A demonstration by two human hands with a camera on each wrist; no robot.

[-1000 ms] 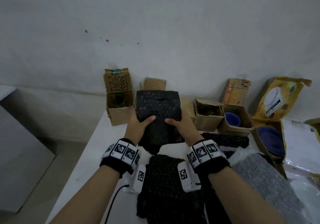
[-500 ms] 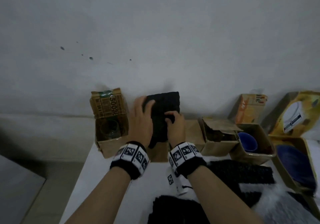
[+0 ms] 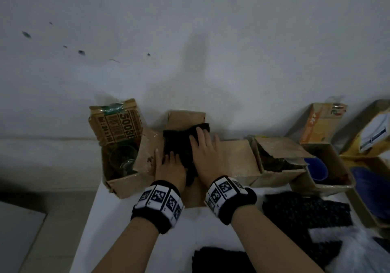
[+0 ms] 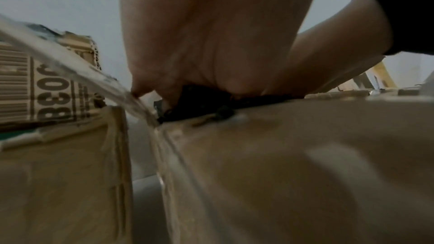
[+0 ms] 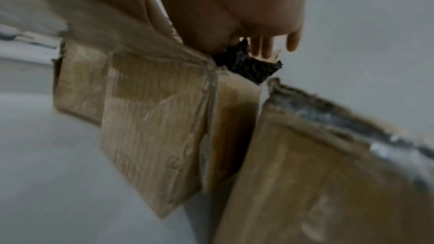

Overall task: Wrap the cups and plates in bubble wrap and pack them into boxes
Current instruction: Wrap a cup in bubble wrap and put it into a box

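- pressing down on the black bubble-wrapped bundle [image 3: 179, 146], i have it sitting in the open cardboard box [image 3: 238, 156] at the back of the white table [image 3: 109, 220], its top still above the rim.
- my left hand [image 3: 169, 167] lies flat on the near left part of the bundle, fingers straight and slightly apart, the thumb out toward the box's left flap.
- my right hand [image 3: 205, 152] covers the right side of the bundle, fingers stretched forward and a little spread, their tips reaching its far edge; neither hand curls round it.
- from the left wrist view the bundle [image 4: 199, 99] shows only as a dark strip between my palm and the box edge.
- from the right wrist view a corner of the bundle [image 5: 249, 66] sticks out above the box wall, just under my fingertips [image 5: 263, 47].
- just left of this box stands a printed carton [image 3: 118, 146] with a glass [image 3: 123, 158] inside.
- to the right sit more open boxes, one holding a blue cup [image 3: 316, 167], another a blue plate [image 3: 371, 190].
- loose black bubble wrap sheets [image 3: 306, 211] lie on the table near my right forearm.
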